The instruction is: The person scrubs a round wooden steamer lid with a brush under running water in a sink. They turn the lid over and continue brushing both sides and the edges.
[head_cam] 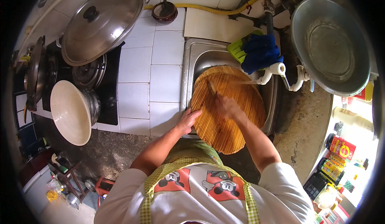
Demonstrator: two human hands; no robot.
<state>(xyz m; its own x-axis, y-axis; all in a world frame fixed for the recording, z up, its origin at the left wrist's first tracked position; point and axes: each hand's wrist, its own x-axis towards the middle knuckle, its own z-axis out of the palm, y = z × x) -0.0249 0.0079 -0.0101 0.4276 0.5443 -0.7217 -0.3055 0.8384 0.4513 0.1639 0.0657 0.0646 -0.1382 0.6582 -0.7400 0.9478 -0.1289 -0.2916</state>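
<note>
A round lid or mat of wooden slats (231, 115) lies tilted over the stainless steel sink (188, 73), wet and brown. At its left edge my left hand (189, 120) grips the rim. Over its upper middle, my right hand (227, 105) is closed on the handle of a brush-like tool (212, 87), whose head is blurred against the slats. From the white tap (266, 76) at the right, a stream of water runs onto the slats.
Blue cloth (260, 52) hangs over a green plastic tray (237, 48) behind the sink. A large grey basin (331, 46) stands at right. At left are a lidded wok (105, 22), a cream bowl (70, 112) and the stove (109, 103). A small brown bowl (164, 14) sits on the tiles.
</note>
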